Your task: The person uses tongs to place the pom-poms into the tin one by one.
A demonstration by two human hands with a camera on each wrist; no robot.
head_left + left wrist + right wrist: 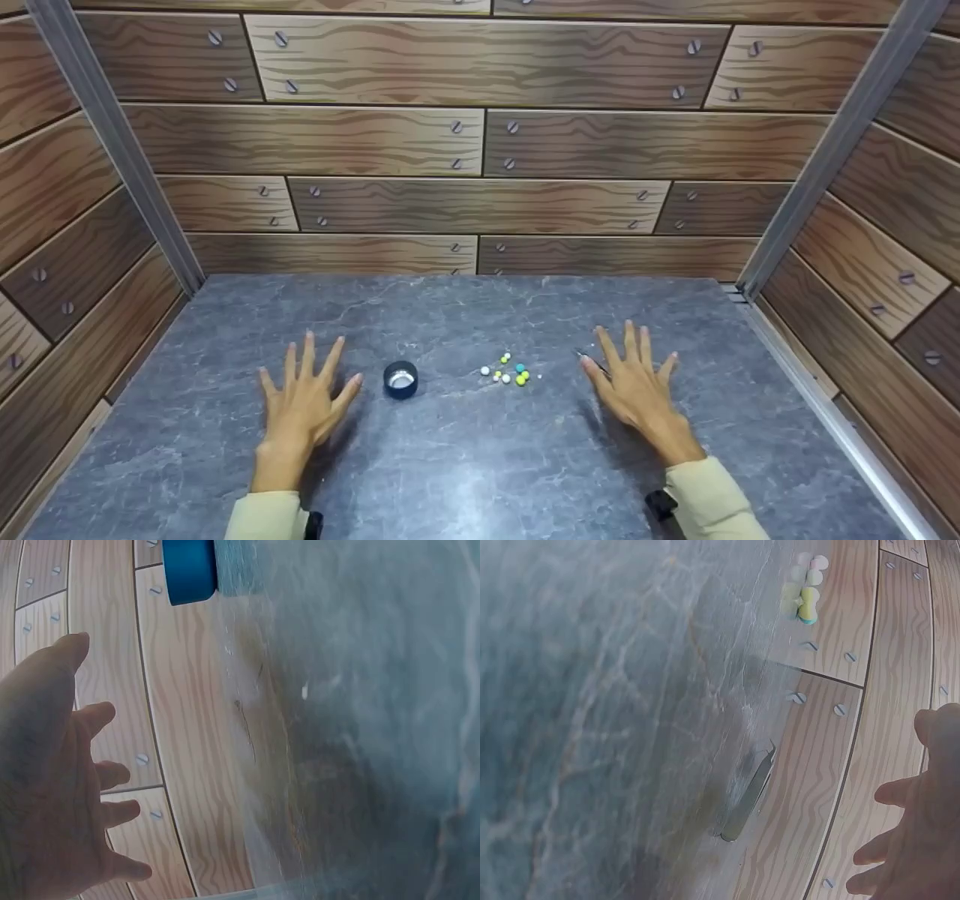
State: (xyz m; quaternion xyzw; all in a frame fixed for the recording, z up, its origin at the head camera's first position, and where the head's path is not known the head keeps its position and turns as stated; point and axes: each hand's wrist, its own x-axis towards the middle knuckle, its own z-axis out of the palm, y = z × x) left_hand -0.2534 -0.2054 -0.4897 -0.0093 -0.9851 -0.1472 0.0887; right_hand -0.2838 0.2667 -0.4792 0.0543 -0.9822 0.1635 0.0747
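Observation:
My left hand (pixel 301 405) hovers over the table's left side, palm down, with fingers spread and nothing held. Just right of its thumb stands a small round dark container (pixel 400 391) with a silvery inside; its side looks blue in the left wrist view. On the right, my other hand (pixel 637 386) is held likewise, fingers straight and apart, above the tabletop. A pair of tweezers (pixel 748 801) with a bent fine tip lies under it, partly hidden by the thumb in the head view. Between the hands lie several small beads (pixel 520 380), white, yellow-green and teal.
The grey marbled tabletop (pixel 465 450) reaches back to a wood-patterned wall (pixel 480 142). Similar walls close off both sides, with metal posts in the corners. A metal rail (pixel 855 435) runs along the right edge. A tiny white bead (pixel 539 376) lies apart from the cluster.

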